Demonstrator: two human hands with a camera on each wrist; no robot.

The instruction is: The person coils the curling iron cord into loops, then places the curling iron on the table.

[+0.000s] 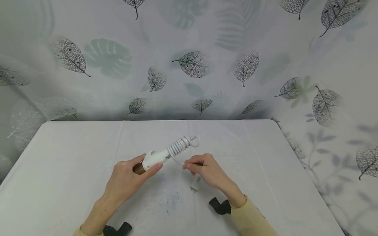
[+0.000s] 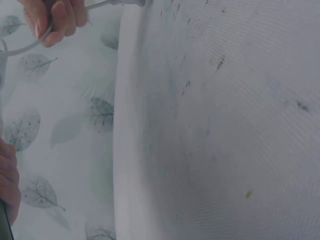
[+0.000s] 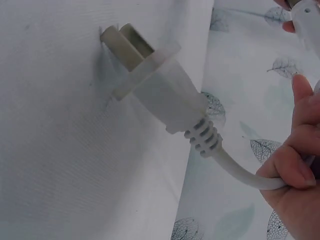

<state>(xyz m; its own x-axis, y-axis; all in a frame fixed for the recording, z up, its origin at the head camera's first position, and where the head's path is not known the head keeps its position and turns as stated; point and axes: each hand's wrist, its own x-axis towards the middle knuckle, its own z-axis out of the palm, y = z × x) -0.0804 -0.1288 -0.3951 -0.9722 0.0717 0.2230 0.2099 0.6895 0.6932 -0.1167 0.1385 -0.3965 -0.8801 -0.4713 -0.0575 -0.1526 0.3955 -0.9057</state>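
My left hand (image 1: 124,178) grips a white corded appliance (image 1: 156,159) around its shiny brown end, thumb along the white body. White cord (image 1: 178,147) is wound in several coils around the narrower far part, which tilts up to the right. Close by on the right, my right hand (image 1: 206,168) pinches the loose length of cord between thumb and fingers. Below that hand hangs the plug (image 1: 195,184). In the right wrist view the two-pin plug (image 3: 167,95) shows large, its cord (image 3: 240,167) running into the fingers. The palm side of the left hand is hidden in the head view.
A white table (image 1: 73,141) with dark specks lies under both hands. Behind it and at the sides hangs a leaf-patterned curtain (image 1: 177,39). Black curved pieces (image 1: 220,206) sit at both wrists, below beige sleeves (image 1: 251,216).
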